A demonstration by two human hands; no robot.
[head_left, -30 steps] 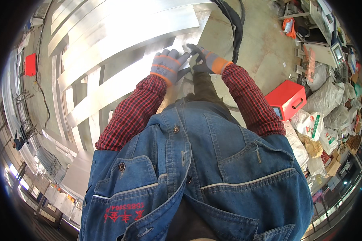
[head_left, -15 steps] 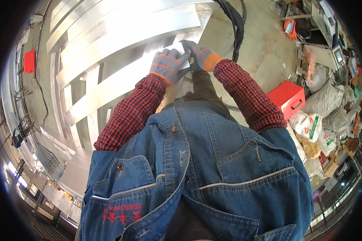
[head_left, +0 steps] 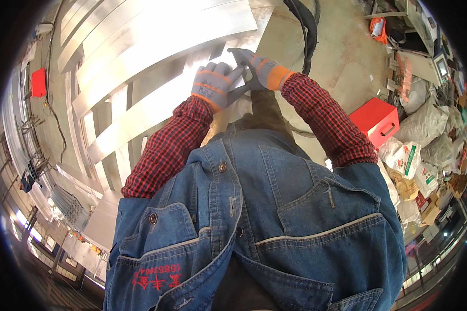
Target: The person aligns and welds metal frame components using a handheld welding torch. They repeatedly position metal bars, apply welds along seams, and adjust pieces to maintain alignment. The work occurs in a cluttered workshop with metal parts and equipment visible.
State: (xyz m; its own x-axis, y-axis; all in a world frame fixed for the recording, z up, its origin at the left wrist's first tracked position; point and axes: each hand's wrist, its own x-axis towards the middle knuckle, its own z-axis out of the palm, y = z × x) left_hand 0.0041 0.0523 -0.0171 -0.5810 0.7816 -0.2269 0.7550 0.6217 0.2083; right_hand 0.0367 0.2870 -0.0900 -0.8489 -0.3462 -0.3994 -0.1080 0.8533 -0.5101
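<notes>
Left hand (head_left: 211,86): my fingers part-spread over the bright metal strip (head_left: 140,120); grip, I can't tell
Right hand (head_left: 262,70): my fingers half-curled near its end; hold unclear

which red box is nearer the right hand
The red box with a black handle, beside the white sacks at right; the other red box is far left, beyond the metal strips.

Glossy red metal box with black handle (head_left: 372,118), right, on grey-green concrete floor (head_left: 337,57). Just beside it, white woven sacks with green and red print (head_left: 403,158); crumpled translucent plastic bags (head_left: 424,124) near. Bright orange plastic bag (head_left: 380,31), upper right. Thick black sheathed cable bundle (head_left: 309,31), top. Far left: smaller red box (head_left: 38,82), thin black cable (head_left: 58,123) near it.
</notes>
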